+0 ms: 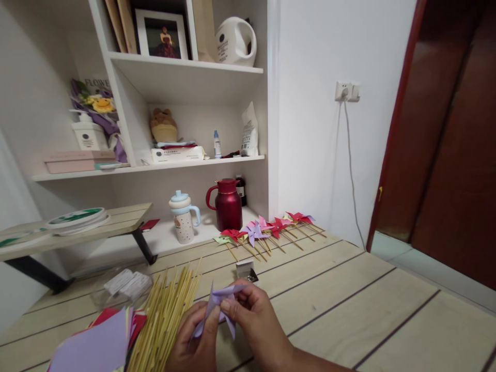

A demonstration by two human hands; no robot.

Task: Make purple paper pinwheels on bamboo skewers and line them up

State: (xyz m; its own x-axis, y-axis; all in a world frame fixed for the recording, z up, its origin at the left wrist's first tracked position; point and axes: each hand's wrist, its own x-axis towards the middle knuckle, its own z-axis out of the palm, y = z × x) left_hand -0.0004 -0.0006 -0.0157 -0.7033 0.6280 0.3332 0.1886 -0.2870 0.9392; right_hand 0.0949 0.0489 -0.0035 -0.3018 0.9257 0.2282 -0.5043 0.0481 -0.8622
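Between my two hands is a purple paper pinwheel (217, 298), its points folded in toward the middle. My left hand (197, 330) pinches it from the left, thumb near the centre. With thumb and fingers closed, my right hand (258, 318) grips its right side and a folded tip. Just beyond my fingers stands a small open box (246, 270) with shiny bits inside, too small to name. A bundle of thin wooden sticks (165, 310) lies left of my left hand, beside a stack of coloured paper sheets (93, 341) with purple on top.
Several finished pinwheels on sticks (267, 230) lie along the table's (368, 305) far edge. Behind them stand a red thermos jug (228, 206) and a speckled cup (184, 222). A clear container (124, 287) with white packets sits at left, near a low raised stand (127, 217).
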